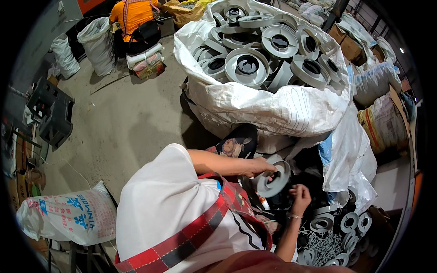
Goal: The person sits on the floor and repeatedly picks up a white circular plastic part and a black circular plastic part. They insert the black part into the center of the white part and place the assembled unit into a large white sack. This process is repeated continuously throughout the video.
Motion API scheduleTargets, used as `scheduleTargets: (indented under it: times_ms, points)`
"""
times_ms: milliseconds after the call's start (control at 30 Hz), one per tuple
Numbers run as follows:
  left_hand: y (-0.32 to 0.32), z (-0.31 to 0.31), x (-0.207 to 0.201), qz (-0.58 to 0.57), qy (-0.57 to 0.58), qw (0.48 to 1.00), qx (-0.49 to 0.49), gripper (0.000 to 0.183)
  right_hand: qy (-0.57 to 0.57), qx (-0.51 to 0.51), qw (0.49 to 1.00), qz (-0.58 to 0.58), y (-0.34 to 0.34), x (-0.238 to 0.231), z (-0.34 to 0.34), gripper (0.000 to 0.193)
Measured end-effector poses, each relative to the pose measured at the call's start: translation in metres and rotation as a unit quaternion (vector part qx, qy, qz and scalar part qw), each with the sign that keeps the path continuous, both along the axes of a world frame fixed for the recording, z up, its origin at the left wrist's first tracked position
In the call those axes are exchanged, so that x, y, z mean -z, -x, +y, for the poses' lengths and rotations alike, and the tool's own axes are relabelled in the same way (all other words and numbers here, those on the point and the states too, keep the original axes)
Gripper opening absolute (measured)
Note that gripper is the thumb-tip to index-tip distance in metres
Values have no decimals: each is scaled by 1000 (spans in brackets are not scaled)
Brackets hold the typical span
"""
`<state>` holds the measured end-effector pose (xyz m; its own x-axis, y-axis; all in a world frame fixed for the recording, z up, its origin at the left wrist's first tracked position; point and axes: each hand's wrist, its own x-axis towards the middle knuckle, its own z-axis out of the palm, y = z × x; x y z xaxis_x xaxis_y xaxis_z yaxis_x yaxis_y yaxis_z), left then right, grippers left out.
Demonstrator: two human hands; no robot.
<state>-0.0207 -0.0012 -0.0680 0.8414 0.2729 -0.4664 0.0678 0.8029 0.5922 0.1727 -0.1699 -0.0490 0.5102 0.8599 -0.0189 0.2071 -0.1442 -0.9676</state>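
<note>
My left hand (pixel 260 167) is closed on the rim of a grey plastic reel-like disc (pixel 276 185), held tilted over my lap with fingertips showing at its middle hole. Just to the right is my right hand (pixel 301 198), apart from the disc. Its fingers are curled together, and whatever they may hold is hidden. Beneath this hand lie grey rings (pixel 322 223) and a pile of small silvery screw-like pieces (pixel 325 248). Dark parts, too shadowed to name, fill the space behind both hands.
A big white woven sack (pixel 282 109) heaped with grey discs with black centres (pixel 248 64) stands ahead. More sacks (pixel 378 120) line the right. At left are a dark plastic stool (pixel 57 113) and a printed white sack (pixel 73 214). A person in orange (pixel 134 20) sits far left.
</note>
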Motion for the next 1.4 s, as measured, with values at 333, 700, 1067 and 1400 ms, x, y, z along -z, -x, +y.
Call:
scheduleTargets:
  times_ms: [333,700,1067,1400]
  points:
    - [19,-4,1,44,-34,998,-21,30,525,-168,652,-521,-65,187,9,44]
    - [18,14,4,74,-144,978,-135,26,264,174,845,-431,-64,100,23,27]
    - [-4,9,15,21,-119,992,-26,21,-69,221,932,-280,-35,23,40,14]
    - [12,-1,-7,-51,-43,997,-31,38,-110,101,901,-408,44,-5,63,15]
